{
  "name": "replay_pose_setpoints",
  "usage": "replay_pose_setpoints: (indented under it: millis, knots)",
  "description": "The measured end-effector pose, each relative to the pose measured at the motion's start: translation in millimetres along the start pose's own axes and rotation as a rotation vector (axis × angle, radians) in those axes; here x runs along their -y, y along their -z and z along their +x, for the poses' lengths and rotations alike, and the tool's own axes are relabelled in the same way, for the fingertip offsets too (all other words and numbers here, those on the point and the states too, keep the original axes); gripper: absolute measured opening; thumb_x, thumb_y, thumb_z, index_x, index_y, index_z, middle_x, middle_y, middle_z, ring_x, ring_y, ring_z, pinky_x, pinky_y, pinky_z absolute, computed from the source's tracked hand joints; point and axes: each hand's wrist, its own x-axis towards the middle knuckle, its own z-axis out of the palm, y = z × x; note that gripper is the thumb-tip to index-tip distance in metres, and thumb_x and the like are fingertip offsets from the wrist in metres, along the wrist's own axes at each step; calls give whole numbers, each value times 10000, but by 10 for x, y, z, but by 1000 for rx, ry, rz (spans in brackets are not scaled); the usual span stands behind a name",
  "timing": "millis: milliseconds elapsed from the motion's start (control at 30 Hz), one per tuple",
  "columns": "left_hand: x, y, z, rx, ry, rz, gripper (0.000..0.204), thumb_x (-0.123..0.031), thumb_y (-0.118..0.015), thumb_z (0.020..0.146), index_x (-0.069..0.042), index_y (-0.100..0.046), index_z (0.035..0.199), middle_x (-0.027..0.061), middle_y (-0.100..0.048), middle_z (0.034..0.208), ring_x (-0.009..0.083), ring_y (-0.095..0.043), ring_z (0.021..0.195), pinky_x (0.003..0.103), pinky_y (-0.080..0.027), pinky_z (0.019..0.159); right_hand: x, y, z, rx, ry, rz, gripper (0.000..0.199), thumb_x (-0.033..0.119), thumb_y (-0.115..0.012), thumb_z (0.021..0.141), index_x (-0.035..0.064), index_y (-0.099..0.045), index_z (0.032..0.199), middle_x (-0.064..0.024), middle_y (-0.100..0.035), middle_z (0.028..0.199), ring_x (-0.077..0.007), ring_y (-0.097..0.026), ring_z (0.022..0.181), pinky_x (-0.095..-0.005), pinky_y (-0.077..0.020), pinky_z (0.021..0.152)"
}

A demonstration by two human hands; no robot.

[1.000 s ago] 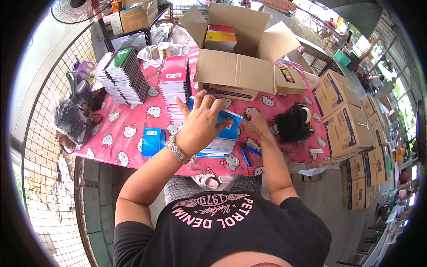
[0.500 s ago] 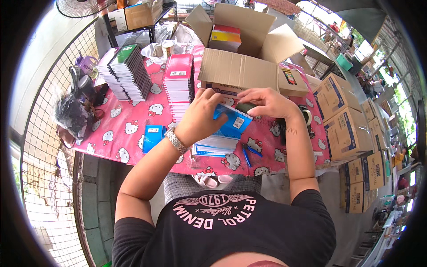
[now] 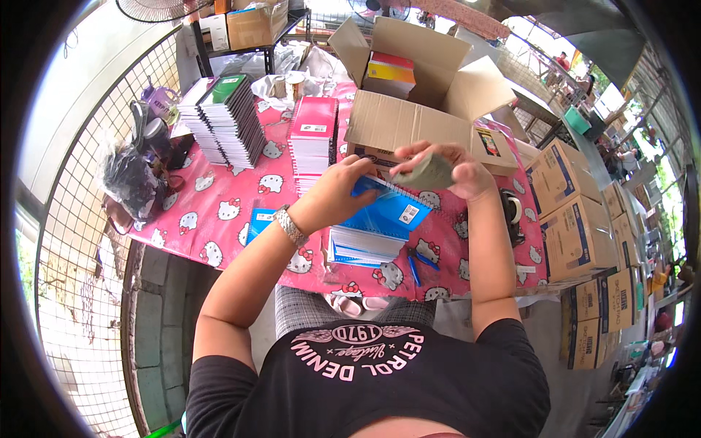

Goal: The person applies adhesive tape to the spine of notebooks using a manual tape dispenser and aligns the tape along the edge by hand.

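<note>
While the pink patterned tabletop [image 3: 219,212] is crowded along its far side, bare cloth lies open at about nine o'clock from the hands, out toward its left edge beside the wire fence [image 3: 80,182]. The open cardboard box [image 3: 409,109] stands at twelve o'clock, just behind the hands, with a pink stack of notebooks [image 3: 312,142] at eleven and the near edge of the tabletop close below at six. The left hand [image 3: 339,193] is curled on the upper corner of a blue spiral notebook [image 3: 391,212], which tops a pile at the tabletop's near edge. The right hand [image 3: 456,168], raised just above and at two o'clock from that notebook, pinches a grey-green cloth [image 3: 425,175] between its fingers.
</note>
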Motion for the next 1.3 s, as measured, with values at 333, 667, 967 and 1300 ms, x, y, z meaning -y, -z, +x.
replay_pose_setpoints:
  millis: [333,667,967,1300]
  knots:
    - [73,58,32,39,-17,-90,318,-95,-727,816,-29,-608,1103,120,-669,1031,257,-655,893,350,-516,774,74,-120,169,-32,-95,-284,525,321,-743,810,-1,-651,1214,-143,-600,1311,-217,-580,1190,-356,-456,1028]
    - [52,65,19,-15,339,-308,212,-116,-719,895,34,-634,1018,49,-656,775,81,-636,686,259,-526,622,-1905,69,-704,-735,-473,-589,600,404,-748,793,45,-637,1261,-154,-654,1192,-258,-606,1120,-379,-460,995]
    - [-130,-172,-133,-307,489,-397,232,-137,-693,931,51,-679,1067,38,-664,768,75,-633,673,246,-547,566,-1842,-783,-872,-1373,-16,-1018,434,237,-686,892,34,-598,1265,-196,-460,1433,-396,-430,1325,-483,-355,1097]
    - [54,-373,-243,-452,369,-384,132,-86,-738,844,-1,-701,938,108,-653,746,181,-629,608,290,-507,554,-384,-1298,210,-1048,370,-1099,102,201,-755,816,137,-710,882,-103,-534,1333,-392,-381,1316,-521,-293,1092]
